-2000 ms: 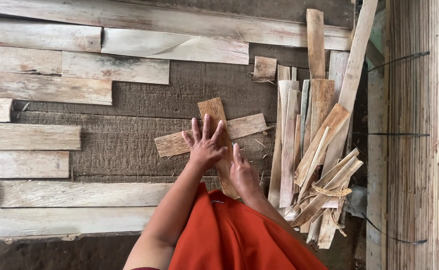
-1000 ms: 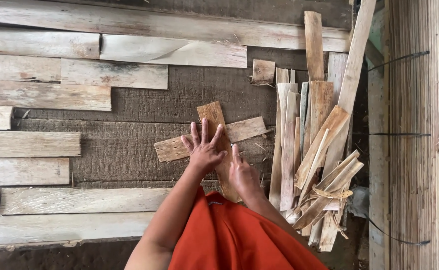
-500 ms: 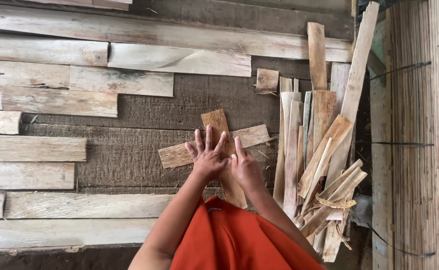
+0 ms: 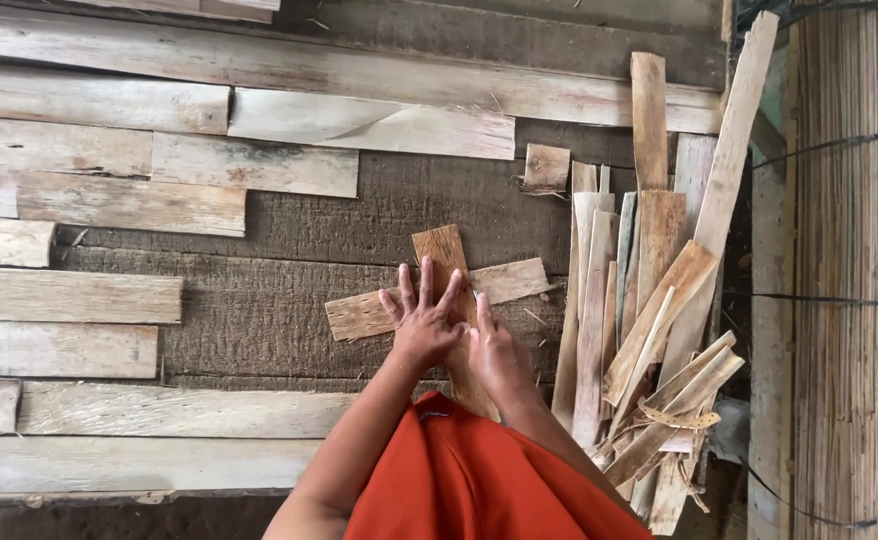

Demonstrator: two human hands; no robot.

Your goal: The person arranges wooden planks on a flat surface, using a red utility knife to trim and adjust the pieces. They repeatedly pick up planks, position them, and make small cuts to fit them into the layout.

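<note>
A brown wood strip lay lengthwise on the dark weathered plank surface, crossing over a paler strip that ran sideways beneath it. The left hand rested flat on the crossing, fingers spread wide, pressing rather than gripping. The right hand sat just beside it, touching the brown strip's right edge; its forefinger pointed forward, but whether the other fingers pinched anything could not be told, since the hand hid them. To the right stood a loose pile of wood offcuts. Pale boards lay in rows to the left. An orange garment filled the bottom of the view.
</note>
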